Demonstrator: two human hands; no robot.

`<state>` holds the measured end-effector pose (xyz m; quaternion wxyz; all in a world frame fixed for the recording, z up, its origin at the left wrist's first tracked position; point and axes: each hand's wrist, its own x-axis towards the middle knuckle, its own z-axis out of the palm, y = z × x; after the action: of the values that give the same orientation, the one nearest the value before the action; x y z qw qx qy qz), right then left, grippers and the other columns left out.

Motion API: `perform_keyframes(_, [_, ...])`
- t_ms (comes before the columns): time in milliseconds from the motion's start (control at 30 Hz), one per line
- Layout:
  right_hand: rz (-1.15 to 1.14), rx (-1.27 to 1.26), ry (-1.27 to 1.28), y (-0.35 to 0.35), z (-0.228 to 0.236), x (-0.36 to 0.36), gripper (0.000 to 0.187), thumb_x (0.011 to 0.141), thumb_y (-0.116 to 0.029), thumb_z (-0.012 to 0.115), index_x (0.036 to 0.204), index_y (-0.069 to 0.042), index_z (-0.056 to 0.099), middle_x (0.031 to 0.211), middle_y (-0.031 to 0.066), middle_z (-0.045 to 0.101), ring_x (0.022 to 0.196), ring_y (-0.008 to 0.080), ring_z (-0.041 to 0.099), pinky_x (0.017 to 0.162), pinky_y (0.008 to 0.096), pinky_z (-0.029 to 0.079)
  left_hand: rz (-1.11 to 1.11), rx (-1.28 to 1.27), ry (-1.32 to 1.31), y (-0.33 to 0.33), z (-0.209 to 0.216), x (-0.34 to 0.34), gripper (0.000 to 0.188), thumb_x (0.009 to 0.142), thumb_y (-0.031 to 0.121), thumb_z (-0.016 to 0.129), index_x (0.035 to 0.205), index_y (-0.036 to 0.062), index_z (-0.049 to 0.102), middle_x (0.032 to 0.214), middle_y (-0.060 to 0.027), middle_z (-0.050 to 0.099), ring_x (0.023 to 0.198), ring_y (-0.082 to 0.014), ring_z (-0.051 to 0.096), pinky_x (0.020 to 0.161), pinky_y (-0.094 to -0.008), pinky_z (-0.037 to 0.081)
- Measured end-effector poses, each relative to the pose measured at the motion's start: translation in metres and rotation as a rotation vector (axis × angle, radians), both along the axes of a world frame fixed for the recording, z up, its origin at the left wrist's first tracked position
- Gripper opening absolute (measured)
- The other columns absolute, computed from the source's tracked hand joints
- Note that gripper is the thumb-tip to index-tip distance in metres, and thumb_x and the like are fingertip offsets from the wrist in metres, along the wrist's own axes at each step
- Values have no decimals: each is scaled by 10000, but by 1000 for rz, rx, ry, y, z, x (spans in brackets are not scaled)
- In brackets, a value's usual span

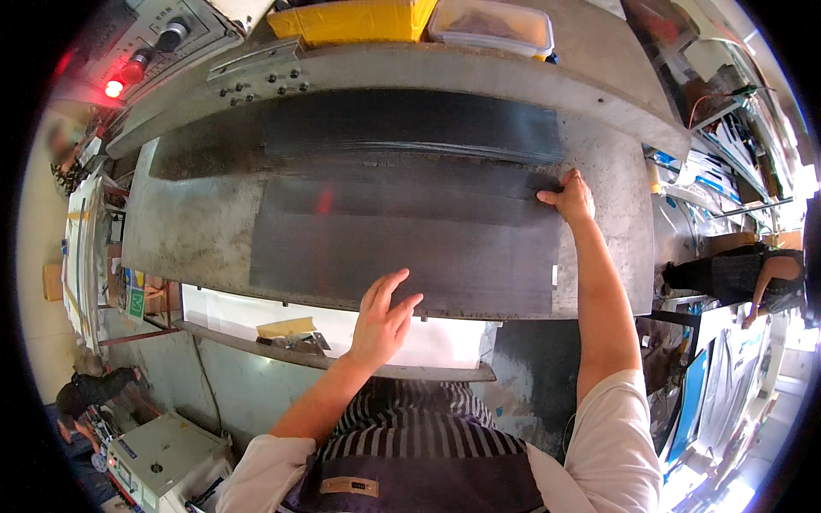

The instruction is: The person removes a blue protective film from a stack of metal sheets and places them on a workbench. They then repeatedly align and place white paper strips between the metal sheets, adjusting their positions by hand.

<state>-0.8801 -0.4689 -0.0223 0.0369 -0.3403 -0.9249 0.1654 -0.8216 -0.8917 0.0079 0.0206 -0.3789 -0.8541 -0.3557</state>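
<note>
A wide dark grey metal sheet (410, 248) lies flat on the worn steel bed (192, 222) of a machine. Behind it, a stack of darker long metal sheets (410, 124) shows layered edges along its near side. At the right end of the front sheet, my right hand (573, 201) has its thumb over the far corner and its fingers curled at the edge. My left hand (380, 321) hovers by the near edge, fingers spread, with nothing in it. Whether it touches the sheet cannot be made out.
A yellow box (355, 21) and a clear plastic tub (492, 27) stand on the ledge behind. At upper left is a control panel (162, 38) with a lit red lamp. Below the bed's front edge runs a white shelf (445, 342). Other people are at both sides.
</note>
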Motion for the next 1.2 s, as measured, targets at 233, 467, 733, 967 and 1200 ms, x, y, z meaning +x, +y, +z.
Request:
perform_keyframes(233, [-89,-763,260,7,19,15,538,692,-83,827,1147,-35,543,779,134,711,734,266,696,684,373,541,28,58,-27,-8,11,8,279,810,1,675,1079,78,682,1364,-154,497,1195,-376,508,965,-452,453])
perform_keyframes(467, [73,-185,346,22,-13,4,238,725,-102,765,954,-71,710,893,163,709,849,321,687,759,379,538,-26,72,-35,7,16,15,235,802,12,673,1036,37,679,1337,-154,507,1179,-376,513,976,-449,451])
perform_keyframes(733, [353,-76,113,35,-10,-11,282,690,-47,778,954,-76,684,953,129,647,861,306,603,818,382,497,-36,46,-87,6,11,25,257,794,0,676,1043,64,684,1333,-139,518,1183,-366,515,971,-438,462])
perform_keyframes(967, [422,-598,395,-43,110,25,160,828,22,653,975,-32,686,839,40,655,697,107,541,635,267,457,1,141,-491,-1,13,13,261,855,5,657,1097,97,691,1317,-114,552,1176,-230,549,923,-350,484])
perform_keyframes(1200, [573,-1670,530,-116,154,149,530,660,-52,858,1106,129,635,1041,201,640,829,230,648,685,304,539,-211,1031,-1704,23,32,-46,682,765,-107,637,1400,82,476,1358,-89,505,1074,-142,566,826,-253,487])
